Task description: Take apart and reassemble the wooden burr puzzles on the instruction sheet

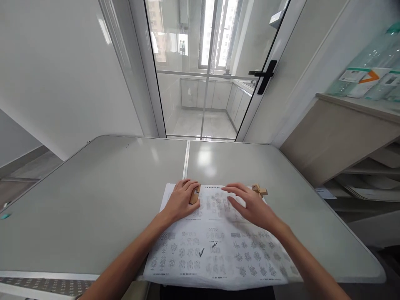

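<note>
On the table lies a large printed sheet (215,233) covered with small diagrams. Near its top edge my left hand (181,199) is closed round a small wooden piece (195,195) with a dark notch, which rests on or just over the paper. Part of that piece is hidden by my fingers. To the right, my right hand (250,205) hovers over the sheet, fingers apart and nothing between them. Just beyond its knuckles sits a small wooden block assembly (260,190) by the sheet's upper right edge. Two dark marks (201,252) show on the lower part of the paper.
The grey table (78,208) has a seam down its middle. Behind it stands a glass door with a black handle (265,77). At right, a wooden shelf unit (312,141) carries plastic bottles (368,75). A small teal object (5,216) lies at the table's left edge.
</note>
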`<state>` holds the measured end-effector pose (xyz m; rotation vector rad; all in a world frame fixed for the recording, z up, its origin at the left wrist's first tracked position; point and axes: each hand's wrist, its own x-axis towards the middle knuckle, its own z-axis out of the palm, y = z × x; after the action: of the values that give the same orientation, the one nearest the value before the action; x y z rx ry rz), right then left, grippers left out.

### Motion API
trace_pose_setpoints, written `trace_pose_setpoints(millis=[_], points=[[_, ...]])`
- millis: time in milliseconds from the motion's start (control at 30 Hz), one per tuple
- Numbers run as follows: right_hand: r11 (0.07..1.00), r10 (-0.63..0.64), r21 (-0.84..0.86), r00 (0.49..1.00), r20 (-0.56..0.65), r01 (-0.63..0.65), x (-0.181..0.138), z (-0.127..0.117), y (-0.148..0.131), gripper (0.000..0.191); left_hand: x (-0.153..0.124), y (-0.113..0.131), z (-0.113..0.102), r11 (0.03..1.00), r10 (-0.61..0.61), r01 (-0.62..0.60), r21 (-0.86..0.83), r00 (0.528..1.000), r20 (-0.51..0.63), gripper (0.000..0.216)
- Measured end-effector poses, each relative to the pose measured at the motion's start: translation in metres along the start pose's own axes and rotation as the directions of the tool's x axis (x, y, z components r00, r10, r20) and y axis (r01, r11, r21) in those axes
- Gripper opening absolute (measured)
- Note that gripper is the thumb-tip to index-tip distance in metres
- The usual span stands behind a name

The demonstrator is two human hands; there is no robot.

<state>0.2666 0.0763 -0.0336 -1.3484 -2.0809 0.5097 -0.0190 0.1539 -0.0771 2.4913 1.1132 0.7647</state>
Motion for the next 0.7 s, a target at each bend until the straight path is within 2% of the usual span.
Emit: trace_pose_setpoints(millis=[167,300,533,700], points=[[0.989,0.064,-0.121,0.978,-0.198,-0.089,-0.028,-0.047,0.007,0.032,0.002,-0.001,0.0,0.997,-0.061,0.063,0.034,0.997,-0.056,0.039],[0.963,0.09,-0.216,0.949,-0.302,-0.16,-0.046,-0.065,0.024,0.033,0.002,-0.005,0.001,0.993,-0.107,0.112,0.044,0.989,-0.102,0.034],[0.926,0.167,-0.269,0.926,-0.339,-0.266,-0.06,-0.059,0.052,0.043,0.001,-0.011,-0.003,0.988,-0.14,0.147,0.045,0.982,-0.124,0.034],[0.866,0.309,-0.298,0.899,-0.311,-0.401,-0.062,-0.05,0.064,0.049,0.001,-0.012,-0.007,0.979,-0.175,0.185,0.082,0.977,-0.119,0.034]])
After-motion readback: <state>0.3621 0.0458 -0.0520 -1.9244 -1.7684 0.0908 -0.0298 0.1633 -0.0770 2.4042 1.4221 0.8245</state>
